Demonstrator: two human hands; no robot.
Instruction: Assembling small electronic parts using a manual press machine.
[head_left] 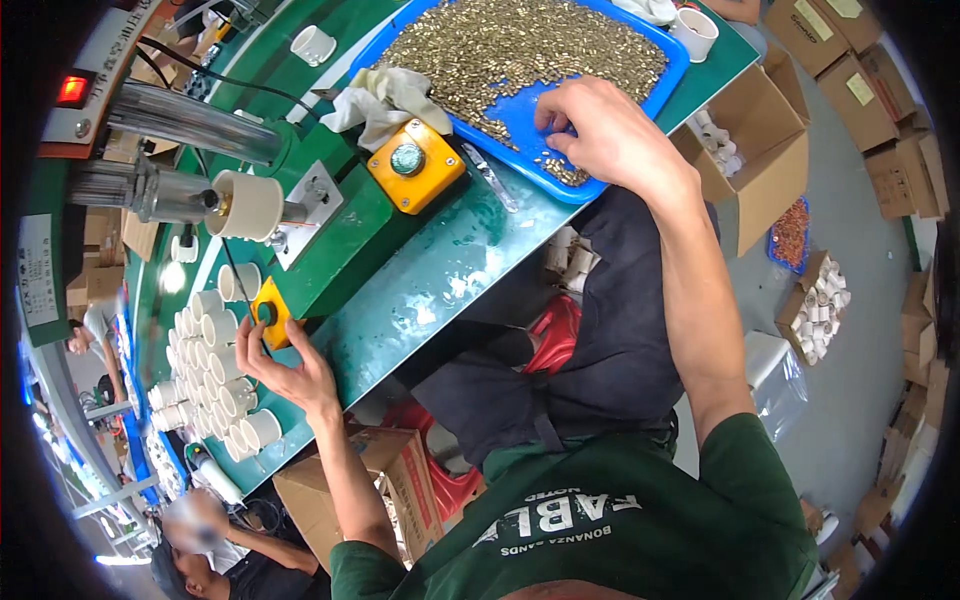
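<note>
Many brass pieces [530, 45] lie in the blue tray [517, 118] under the right hand [605, 130], curled, its grip unclear. The left hand [302, 382], spread, is at a yellow box [270, 292]; a carton [775, 200] holds white parts [722, 150].

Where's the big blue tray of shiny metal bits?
In the head view, the big blue tray is at the top, just right of centre, between the larger yellow button box and the open cardboard carton, with the right hand over it.

Floor [868, 325]: grey, lined with stacked cardboard boxes [890, 185]
Tabletop [445, 290]: surfaced in glossy green
Light tube [122, 560]: seen glowing at lower left
</note>
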